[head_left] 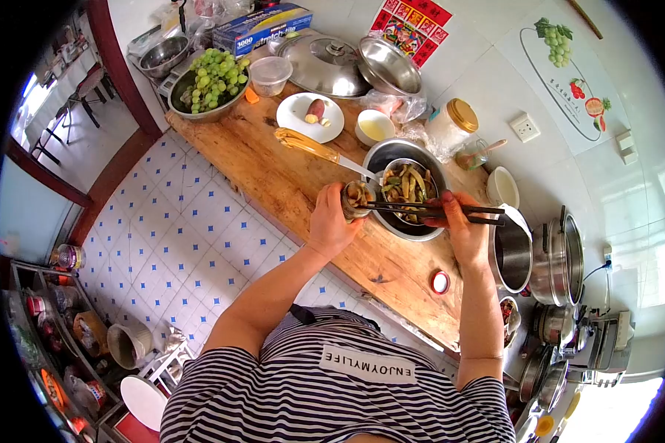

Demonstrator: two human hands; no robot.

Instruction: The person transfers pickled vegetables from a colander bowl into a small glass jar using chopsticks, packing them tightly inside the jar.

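My left hand (332, 223) is wrapped round a small glass jar (355, 201) filled with brownish pickled pieces, tilted near the bowl's left side. In my right hand (458, 224) is a pair of dark chopsticks (406, 210), their tips at the jar's mouth. Beyond them, a smaller bowl of greenish-brown pickled strips (408, 184) sits inside a large steel bowl (376, 157). A knife (318, 148) with a yellowish handle lies with its blade reaching the steel bowl's rim. The red-edged jar lid (440, 282) rests on the wooden table, below my right hand.
A white plate (294, 109) holds a reddish piece and cloves. Behind stand green grapes (216, 80) in a bowl, a plastic tub (271, 74), a domed lid (325, 65), a white bowl (374, 125) and a gold-lidded jar (451, 127). Large pots (558, 258) stand at the right.
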